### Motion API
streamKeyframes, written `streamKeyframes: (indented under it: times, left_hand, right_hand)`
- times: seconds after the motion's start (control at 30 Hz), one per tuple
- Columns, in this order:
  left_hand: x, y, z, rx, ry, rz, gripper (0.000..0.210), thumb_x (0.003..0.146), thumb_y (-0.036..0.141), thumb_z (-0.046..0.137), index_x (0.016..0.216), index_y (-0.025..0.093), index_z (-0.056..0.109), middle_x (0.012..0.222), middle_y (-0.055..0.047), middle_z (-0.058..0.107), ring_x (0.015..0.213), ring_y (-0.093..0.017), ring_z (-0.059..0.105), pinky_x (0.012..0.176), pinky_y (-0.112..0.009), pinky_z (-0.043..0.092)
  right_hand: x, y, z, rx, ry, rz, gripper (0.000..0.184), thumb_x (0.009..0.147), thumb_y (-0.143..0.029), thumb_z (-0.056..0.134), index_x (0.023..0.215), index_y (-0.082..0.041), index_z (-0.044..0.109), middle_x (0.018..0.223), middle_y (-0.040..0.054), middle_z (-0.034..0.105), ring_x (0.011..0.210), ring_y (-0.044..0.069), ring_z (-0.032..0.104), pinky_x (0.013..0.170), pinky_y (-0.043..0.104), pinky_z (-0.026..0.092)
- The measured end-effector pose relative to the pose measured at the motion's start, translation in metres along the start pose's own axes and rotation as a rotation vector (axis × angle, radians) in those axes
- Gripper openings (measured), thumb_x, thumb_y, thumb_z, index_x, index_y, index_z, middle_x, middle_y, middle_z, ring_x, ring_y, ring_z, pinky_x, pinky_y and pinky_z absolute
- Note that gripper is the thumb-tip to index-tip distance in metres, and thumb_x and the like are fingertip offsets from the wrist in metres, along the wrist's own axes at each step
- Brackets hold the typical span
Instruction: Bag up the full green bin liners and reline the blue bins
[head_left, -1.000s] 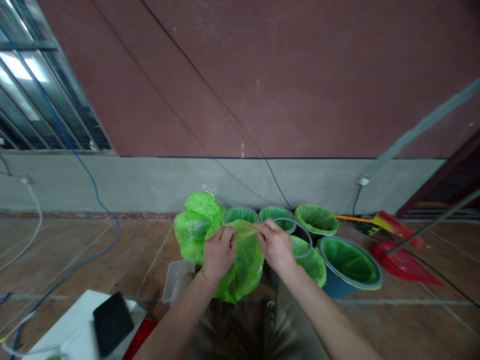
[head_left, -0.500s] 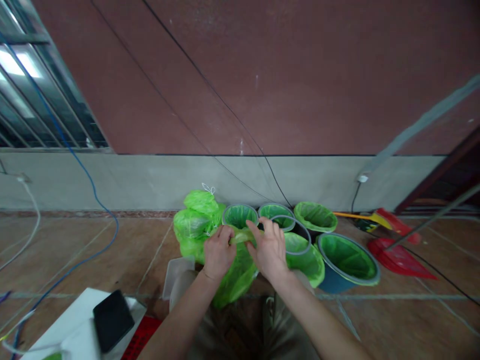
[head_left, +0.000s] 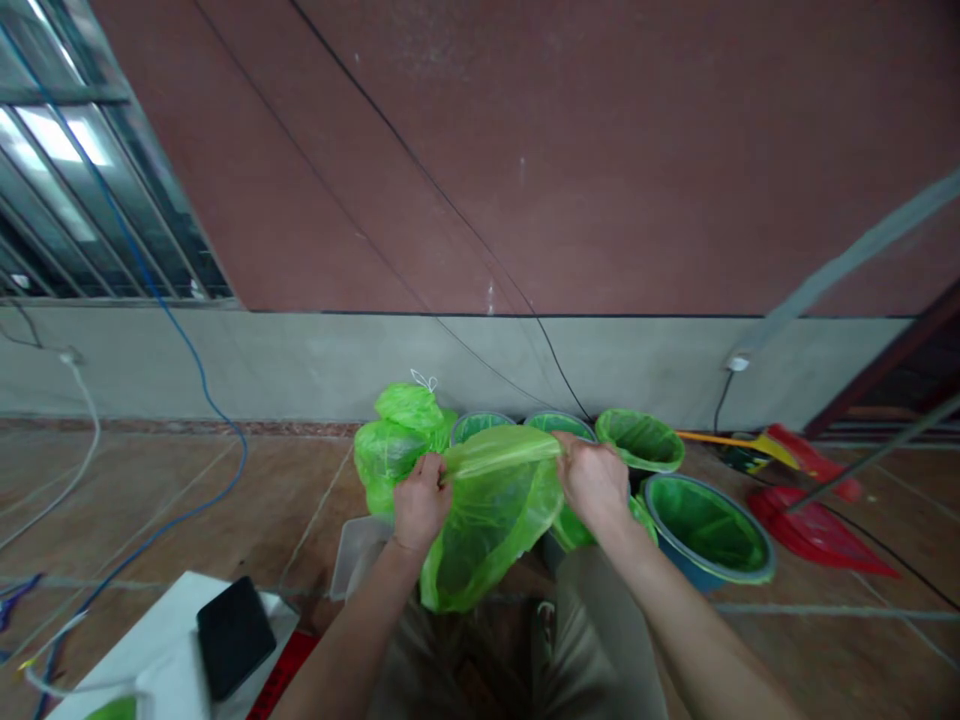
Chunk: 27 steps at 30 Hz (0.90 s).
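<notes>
Between my two hands a translucent green trash bag (head_left: 487, 515) is stretched out, its top edge pulled sideways and its body hanging down. My left hand (head_left: 422, 503) is closed on the bag's left end. The other end is gripped by my right hand (head_left: 598, 482), in front of the lined bins. Left of the bag lies a pile of bright green plastic bags (head_left: 390, 445) with a white tie on top. Behind the stretched bag, a small bin (head_left: 480, 425) and the lined bin under my right hand (head_left: 574, 530) are partly hidden.
A green-lined blue bin (head_left: 709, 530) and another lined bin (head_left: 640, 440) stand to the right, near a red dustpan (head_left: 821, 535). A clear plastic container (head_left: 351, 555) sits by my left knee. At lower left a black phone-like slab (head_left: 235, 638) rests on a white surface.
My hands have moved apart, my right hand going rightward, so the bunched bag is now spread wide. The grey ring near my right hand is no longer visible.
</notes>
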<state>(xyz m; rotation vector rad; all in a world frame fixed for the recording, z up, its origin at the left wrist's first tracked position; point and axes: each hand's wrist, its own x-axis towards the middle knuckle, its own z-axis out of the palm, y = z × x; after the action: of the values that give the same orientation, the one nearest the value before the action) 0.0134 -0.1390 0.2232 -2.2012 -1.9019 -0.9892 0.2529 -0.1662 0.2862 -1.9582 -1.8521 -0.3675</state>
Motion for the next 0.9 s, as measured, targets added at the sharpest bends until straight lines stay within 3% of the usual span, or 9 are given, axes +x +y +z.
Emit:
streamKeyframes:
  times: [0.27,0.47,0.53,0.63,0.7,0.8,0.9]
  left_hand:
    - [0.006,-0.024,-0.017,0.12,-0.068,-0.134,0.02,0.077,0.011,0.052,0.092,0.02,0.061,0.086,-0.002,0.067,0.075,-0.017,0.062,0.062,-0.025,0.034]
    - [0.0,-0.06,-0.024,0.0,-0.141,-0.233,0.023,0.072,0.011,0.056,0.09,0.02,0.065,0.083,-0.002,0.068,0.079,-0.019,0.064,0.067,-0.026,0.039]
    - [-0.004,-0.071,-0.018,-0.18,-0.186,-0.277,0.02,0.07,0.013,0.059,0.086,0.021,0.066,0.08,-0.001,0.069,0.081,-0.02,0.065,0.069,-0.026,0.042]
    - [-0.011,-0.076,-0.01,-0.634,-0.307,-0.421,0.011,0.069,0.022,0.067,0.079,0.019,0.067,0.076,-0.002,0.071,0.074,-0.02,0.066,0.069,-0.028,0.047]
    - [-0.017,-0.072,-0.009,-0.949,-0.388,-0.562,0.022,0.067,0.031,0.074,0.084,0.017,0.069,0.078,-0.002,0.073,0.071,-0.019,0.066,0.069,-0.029,0.05]
    - [-0.023,-0.062,-0.019,-1.301,-0.455,-0.712,0.04,0.061,0.034,0.083,0.094,0.016,0.071,0.087,-0.004,0.076,0.078,-0.02,0.069,0.077,-0.031,0.052]
    - [-0.026,-0.059,-0.036,-1.528,-0.573,-0.759,0.045,0.067,0.041,0.081,0.105,0.016,0.072,0.103,-0.008,0.075,0.094,-0.023,0.069,0.087,-0.035,0.051]
  right_hand:
    - [-0.003,0.029,-0.004,-0.072,-0.109,0.217,0.037,0.093,-0.028,0.044,0.119,-0.024,0.069,0.078,0.0089,0.073,0.072,0.023,0.069,0.064,0.028,0.046]
    - [-0.005,0.063,0.002,-0.099,-0.13,0.334,0.039,0.094,-0.031,0.045,0.122,-0.02,0.069,0.08,0.0107,0.073,0.076,0.022,0.07,0.067,0.026,0.05]
    - [-0.007,0.071,0.008,-0.094,-0.135,0.368,0.039,0.094,-0.03,0.044,0.122,-0.021,0.07,0.082,0.0111,0.074,0.077,0.023,0.07,0.067,0.028,0.05]
    - [-0.01,0.079,0.017,-0.075,-0.148,0.407,0.04,0.095,-0.031,0.04,0.118,-0.022,0.071,0.086,0.0122,0.074,0.077,0.024,0.07,0.065,0.029,0.049]
    - [-0.013,0.083,0.022,-0.066,-0.155,0.405,0.04,0.095,-0.033,0.04,0.116,-0.021,0.072,0.085,0.0128,0.074,0.076,0.025,0.07,0.064,0.03,0.049]
    - [-0.017,0.089,0.03,-0.055,-0.16,0.4,0.039,0.093,-0.032,0.041,0.112,-0.02,0.074,0.082,0.0125,0.073,0.074,0.024,0.069,0.063,0.029,0.047]
    - [-0.021,0.099,0.039,-0.039,-0.147,0.409,0.038,0.091,-0.031,0.044,0.109,-0.019,0.075,0.079,0.0119,0.073,0.072,0.023,0.068,0.064,0.028,0.048]
